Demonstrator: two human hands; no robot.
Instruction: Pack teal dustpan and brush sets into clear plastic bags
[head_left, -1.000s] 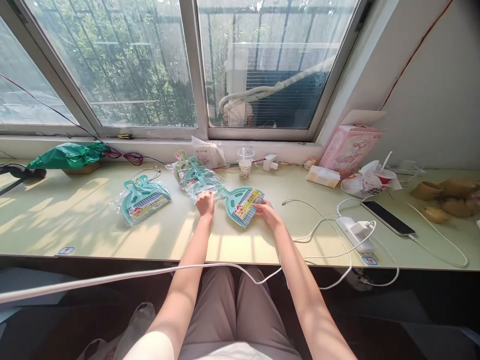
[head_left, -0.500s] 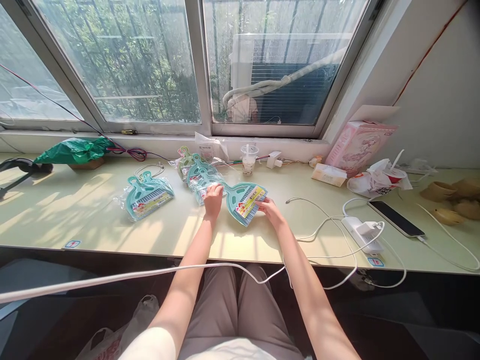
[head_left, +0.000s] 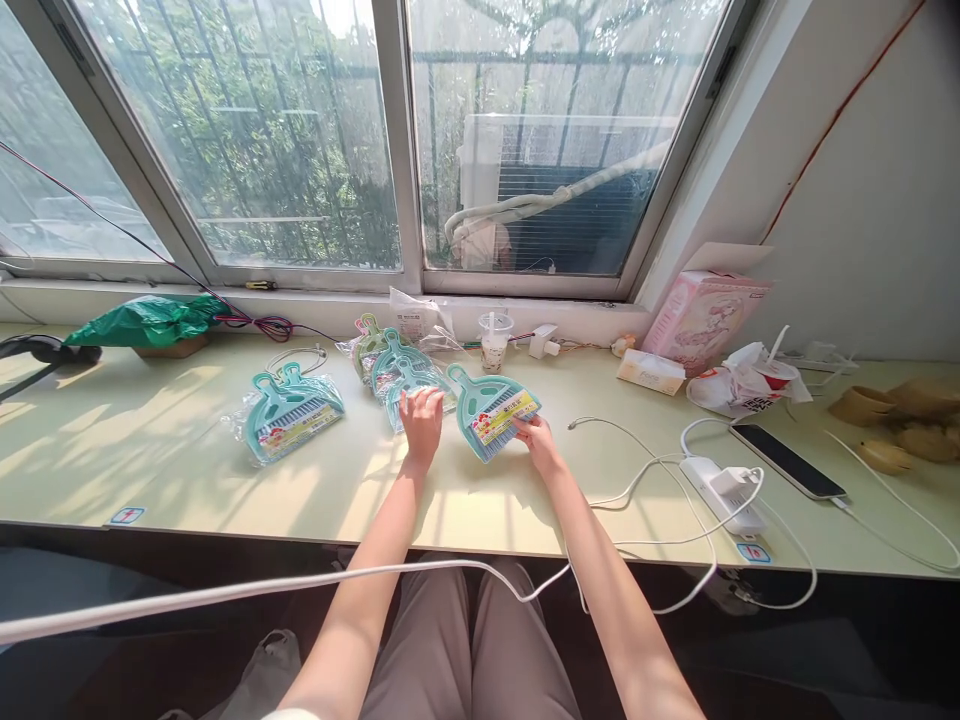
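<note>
My right hand (head_left: 537,440) is closed on the lower right edge of a teal dustpan (head_left: 471,412), with its thumb over the label card. A striped brush with blue bristles and a yellow label lies against this pan, and the handle points up and left. My left hand (head_left: 422,425) is beside it, fingers bent and apart, over the front of a plastic-wrapped teal dustpan (head_left: 411,377). Whether its fingertips touch the wrapper cannot be made out. Behind that pan lie another teal dustpan (head_left: 390,345) and a green one (head_left: 367,335), overlapping.
More wrapped dustpans (head_left: 289,418) lie on the left of the table (head_left: 187,480). Behind my hands stands a plastic cup (head_left: 493,352). To the right are a power strip (head_left: 712,490), a phone (head_left: 787,462) and loose cables. A white cable (head_left: 300,583) crosses before my arms.
The dustpan in my right hand has turned more upright and come apart from the wrapped ones. My left hand has loosened and lifted slightly off the wrapped dustpan. The view has tilted up.
</note>
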